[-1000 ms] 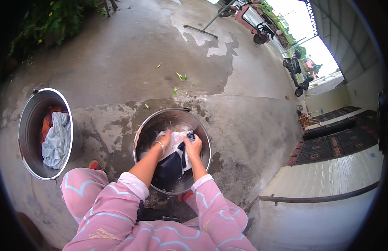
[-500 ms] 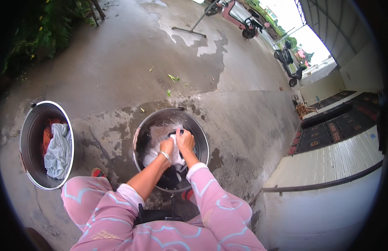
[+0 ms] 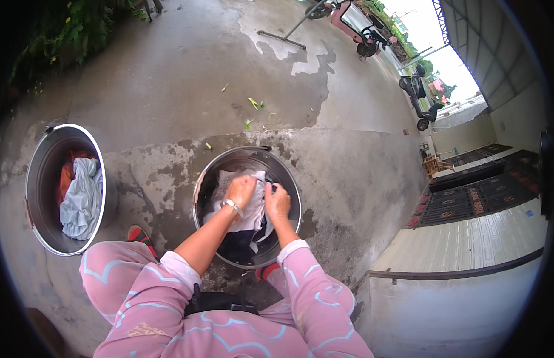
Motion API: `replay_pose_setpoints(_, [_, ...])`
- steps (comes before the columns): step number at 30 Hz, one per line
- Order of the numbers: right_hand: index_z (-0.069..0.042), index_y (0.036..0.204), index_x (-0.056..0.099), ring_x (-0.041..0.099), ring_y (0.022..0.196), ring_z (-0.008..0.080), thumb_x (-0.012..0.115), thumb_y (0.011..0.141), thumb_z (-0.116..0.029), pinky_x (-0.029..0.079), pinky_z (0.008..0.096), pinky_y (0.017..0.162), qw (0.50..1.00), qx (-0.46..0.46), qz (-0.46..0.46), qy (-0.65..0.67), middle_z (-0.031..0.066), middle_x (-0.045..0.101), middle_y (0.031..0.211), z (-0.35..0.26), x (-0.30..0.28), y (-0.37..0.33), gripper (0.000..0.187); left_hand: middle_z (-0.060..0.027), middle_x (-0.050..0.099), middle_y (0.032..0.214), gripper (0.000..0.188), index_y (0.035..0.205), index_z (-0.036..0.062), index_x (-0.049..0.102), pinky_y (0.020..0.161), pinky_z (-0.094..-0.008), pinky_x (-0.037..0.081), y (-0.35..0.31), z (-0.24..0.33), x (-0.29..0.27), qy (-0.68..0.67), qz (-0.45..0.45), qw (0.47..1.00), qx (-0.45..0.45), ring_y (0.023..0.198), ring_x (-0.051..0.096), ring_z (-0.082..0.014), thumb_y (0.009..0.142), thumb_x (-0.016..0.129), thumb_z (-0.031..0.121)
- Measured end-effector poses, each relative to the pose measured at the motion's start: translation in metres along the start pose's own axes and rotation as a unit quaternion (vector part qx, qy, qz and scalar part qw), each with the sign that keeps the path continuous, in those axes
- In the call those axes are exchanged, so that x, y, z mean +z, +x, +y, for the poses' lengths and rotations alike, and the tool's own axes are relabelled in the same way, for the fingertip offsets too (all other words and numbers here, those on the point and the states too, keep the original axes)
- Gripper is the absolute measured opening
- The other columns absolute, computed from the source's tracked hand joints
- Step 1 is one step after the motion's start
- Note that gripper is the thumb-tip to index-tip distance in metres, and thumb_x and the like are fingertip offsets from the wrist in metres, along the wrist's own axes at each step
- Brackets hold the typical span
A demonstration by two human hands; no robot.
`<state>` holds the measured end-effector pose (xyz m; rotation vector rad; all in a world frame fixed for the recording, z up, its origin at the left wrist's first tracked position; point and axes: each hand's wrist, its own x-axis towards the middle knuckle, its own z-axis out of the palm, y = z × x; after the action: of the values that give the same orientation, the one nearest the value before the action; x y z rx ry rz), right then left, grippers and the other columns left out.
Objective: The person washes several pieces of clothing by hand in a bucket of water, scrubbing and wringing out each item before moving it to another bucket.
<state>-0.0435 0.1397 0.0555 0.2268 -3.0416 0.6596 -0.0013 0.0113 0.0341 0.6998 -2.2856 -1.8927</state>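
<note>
In front of me a round metal basin (image 3: pixel 244 154) on the ground holds a wet white garment (image 3: pixel 252 216) with dark parts, along with dark cloth (image 3: pixel 234 246) lying lower in it. My left hand (image 3: pixel 241 190), with a pale bracelet on the wrist, is closed on the white cloth, its fingertips partly hidden. Close beside it, my right hand (image 3: pixel 278 201) grips the garment's dark edge. Both hands are inside the basin's rim, a small gap apart.
To the left stands a metal bucket (image 3: pixel 41 191) with a grey-white garment (image 3: pixel 83 200) and an orange-red cloth (image 3: pixel 67 176). My red-and-dark shoe (image 3: pixel 142 238) is between the two vessels. Scooters (image 3: pixel 421 98) are parked far right, near a small wooden stool (image 3: pixel 433 165). Plants (image 3: pixel 62 30) grow far left.
My hands, pressed together before, have moved apart, the left one up and the right one slightly right. More of the white garment is spread between them. The view has shifted a little.
</note>
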Motion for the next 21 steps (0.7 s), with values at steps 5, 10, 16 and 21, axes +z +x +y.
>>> replay_pose_setpoints(5, [-0.013, 0.110, 0.051, 0.062, 0.083, 0.0361, 0.059, 0.071, -0.056, 0.047, 0.0456, 0.072, 0.980, -0.036, -0.134, -0.140, 0.0191, 0.064, 0.089, -0.019, 0.005, -0.009, 0.059, -0.0160, 0.056, 0.105, 0.026, 0.096, 0.0104, 0.060, 0.086, -0.0398, 0.041, 0.009, -0.022, -0.024, 0.093, 0.121, 0.984, -0.096, 0.101, 0.052, -0.0347, 0.075, 0.051, 0.024])
replay_pose_setpoints(10, [-0.012, 0.107, 0.059, 0.060, 0.093, 0.0342, 0.060, 0.071, -0.055, 0.047, 0.0437, 0.078, 0.951, 0.013, -0.243, -0.191, 0.0178, 0.063, 0.097, 0.055, 0.083, -0.003, 0.056, -0.0189, 0.053, 0.117, 0.056, 0.123, 0.0144, 0.046, 0.094, -0.0390, 0.039, 0.005, -0.035, 0.001, 0.133, 0.063, 0.968, -0.203, 0.110, 0.049, -0.0340, 0.068, 0.057, 0.020])
replay_pose_setpoints(16, [-0.006, 0.097, 0.065, 0.058, 0.097, 0.0312, 0.066, 0.066, -0.031, 0.045, 0.0379, 0.083, 0.987, 0.053, -0.148, -0.013, 0.0171, 0.061, 0.104, -0.019, 0.018, -0.013, 0.040, -0.0194, 0.055, 0.115, 0.064, 0.121, 0.0008, 0.046, 0.089, -0.0389, 0.044, 0.017, -0.049, -0.010, -0.061, 0.013, 0.954, -0.293, 0.107, 0.054, -0.0312, 0.071, 0.063, 0.037])
replay_pose_setpoints(21, [0.001, 0.090, 0.060, 0.059, 0.087, 0.0332, 0.056, 0.069, -0.014, 0.046, 0.0372, 0.076, 0.934, -0.258, -0.097, 0.226, 0.0180, 0.059, 0.094, -0.043, -0.029, -0.031, 0.026, -0.0124, 0.065, 0.088, 0.046, 0.098, 0.0035, 0.059, 0.073, -0.0374, 0.051, 0.002, -0.011, -0.020, -0.536, -0.225, 0.745, -0.328, 0.079, 0.064, -0.0267, 0.086, 0.045, 0.046])
